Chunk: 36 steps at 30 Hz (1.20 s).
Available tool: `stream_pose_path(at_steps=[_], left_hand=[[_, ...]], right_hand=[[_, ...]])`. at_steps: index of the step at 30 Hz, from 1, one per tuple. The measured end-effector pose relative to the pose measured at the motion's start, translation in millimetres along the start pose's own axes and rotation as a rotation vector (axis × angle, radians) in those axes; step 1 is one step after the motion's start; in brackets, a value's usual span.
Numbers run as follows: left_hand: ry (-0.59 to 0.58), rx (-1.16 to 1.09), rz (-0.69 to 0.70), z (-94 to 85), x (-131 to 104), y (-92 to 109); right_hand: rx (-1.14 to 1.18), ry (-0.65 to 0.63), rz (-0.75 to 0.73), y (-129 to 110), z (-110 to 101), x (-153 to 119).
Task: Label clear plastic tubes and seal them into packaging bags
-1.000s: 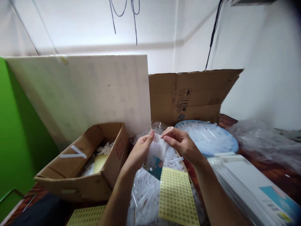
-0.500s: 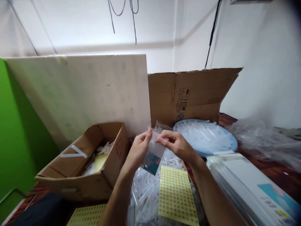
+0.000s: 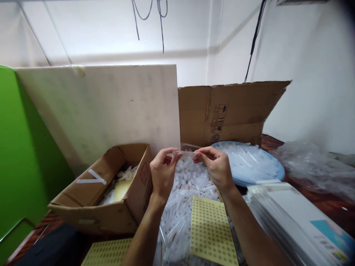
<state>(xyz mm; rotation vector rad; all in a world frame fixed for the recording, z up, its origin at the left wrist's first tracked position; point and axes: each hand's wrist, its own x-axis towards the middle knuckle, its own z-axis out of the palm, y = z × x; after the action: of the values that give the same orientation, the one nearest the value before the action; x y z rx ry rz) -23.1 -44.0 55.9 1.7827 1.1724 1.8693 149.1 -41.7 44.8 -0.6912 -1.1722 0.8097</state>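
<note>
A thin, flat plastic packet is stretched between my two hands, seen almost edge-on as a pale strip. My left hand pinches its left end between thumb and fingers. Its right end is gripped by my right hand in a similar pinch. The packet's printed face is turned out of sight. Below and behind my hands lies a wide heap of small clear plastic pieces. A yellow sheet of round dark stickers rests on the front of that heap, between my forearms.
An open cardboard box with scraps inside stands left. Another yellow sticker sheet lies front left. To the right are a blue basin of translucent pieces, stacked white flat boxes and crumpled plastic film. Cardboard stands behind.
The packet has tipped from hanging with its white and teal face showing to nearly edge-on. My hands have levelled out and moved slightly apart. The view has shifted a little.
</note>
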Motion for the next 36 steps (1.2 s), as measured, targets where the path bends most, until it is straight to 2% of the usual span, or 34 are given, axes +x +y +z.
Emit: stream_pose_path(at_steps=[4,11,17,23,30,36], left_hand=[[-0.005,-0.252,-0.079,-3.4,3.0,-0.1],[-0.064,-0.441,-0.043,-11.1,8.8,0.6],[-0.12,-0.683,-0.037,-8.9,10.8,2.3],[-0.096,-0.701,-0.179,-4.4,8.5,2.6],[-0.07,-0.725,-0.152,2.2,4.6,-1.0],[-0.054,-0.681,-0.169,4.8,4.2,-5.6]], right_hand=[[-0.027,-0.012,-0.032,-2.0,-0.9,-0.4],[0.023,0.003,-0.189,-8.4,0.6,-3.4],[-0.02,0.022,-0.285,-10.3,0.3,-5.5],[-0.062,0.032,-0.247,-9.2,0.0,-4.7],[0.166,0.001,-0.084,-2.6,9.0,-6.1],[0.168,0.01,-0.019,-4.2,12.2,-6.5]])
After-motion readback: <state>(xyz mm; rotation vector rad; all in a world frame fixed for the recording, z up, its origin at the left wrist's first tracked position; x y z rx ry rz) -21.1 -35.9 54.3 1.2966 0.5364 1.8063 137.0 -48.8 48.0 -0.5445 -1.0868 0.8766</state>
